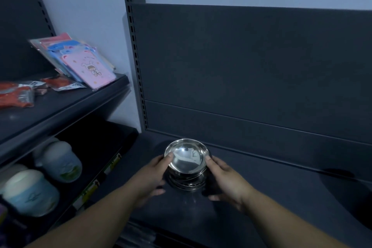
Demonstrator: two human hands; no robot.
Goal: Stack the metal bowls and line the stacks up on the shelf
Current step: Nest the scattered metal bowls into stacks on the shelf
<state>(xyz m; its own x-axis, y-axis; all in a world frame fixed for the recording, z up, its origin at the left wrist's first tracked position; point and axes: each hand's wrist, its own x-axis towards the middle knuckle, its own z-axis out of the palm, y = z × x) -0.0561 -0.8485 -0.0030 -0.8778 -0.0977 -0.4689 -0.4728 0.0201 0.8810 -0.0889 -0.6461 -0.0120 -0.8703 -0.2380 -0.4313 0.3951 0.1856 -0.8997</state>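
So, going left to right: the neighbouring rack's upper shelf (66, 104) carries red packets (14, 94) and a leaning pile of wrapped pastel boards (84, 62), the front one pink w/ a cartoon figure. Below it stand pale lidded jars (30, 193) w/ blue-green labels, and yellow-green price tags (90, 189) run along the shelf edge. None of the writing is legible (too dim and blurred), so no brand can be given.

Centre: the left hand (149, 179) and right hand (223, 179) hold one stack of metal bowls (186, 164) from both sides. Each grip is pinching the top bowl, thumb on the rim and fingers curled round the wall below. The stack appears to rest on the dark shelf (271, 193), near its left end and just in front of the back panel (241, 66), top bowl tilted slightly toward the camera.

Progress, as a judgement: early. One stack is in place or nearly so, the top bowl perhaps not fully seated. No other bowls or stacks show, and the shelf to the right holds nothing, so the line-up is mostly left to do.
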